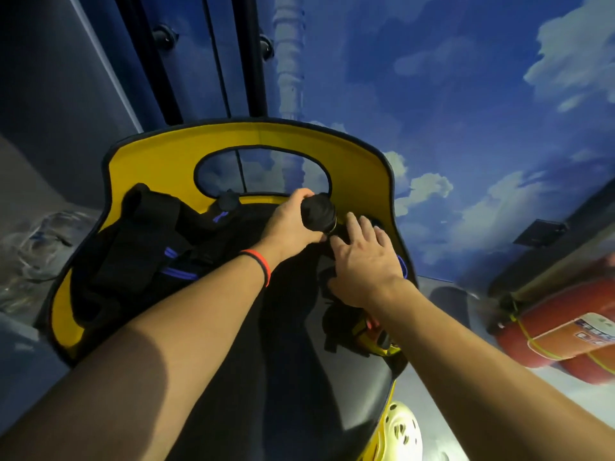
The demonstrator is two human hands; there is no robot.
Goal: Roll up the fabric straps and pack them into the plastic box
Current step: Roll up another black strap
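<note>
A person's left hand (289, 224) curls its fingers and thumb round a tightly rolled black strap (318, 211), held over the back of a yellow seat (159, 151). The right hand (364, 262) lies just beside it with straight, spread fingers, palm down on loose black fabric. Red and black bands (261, 262) circle the left wrist. A heap of black straps (133, 247) with blue-violet stripes fills the seat's left side, and a smaller dark roll (228, 201) sits near the oval cut-out. The seat is black-edged with a dark centre. Behind it a wall (466, 94) is painted with blue sky and white clouds. Red fire extinguishers (559, 331) lie at right. At far left is a clear plastic shape (36, 247), too blurred to identify.
</note>
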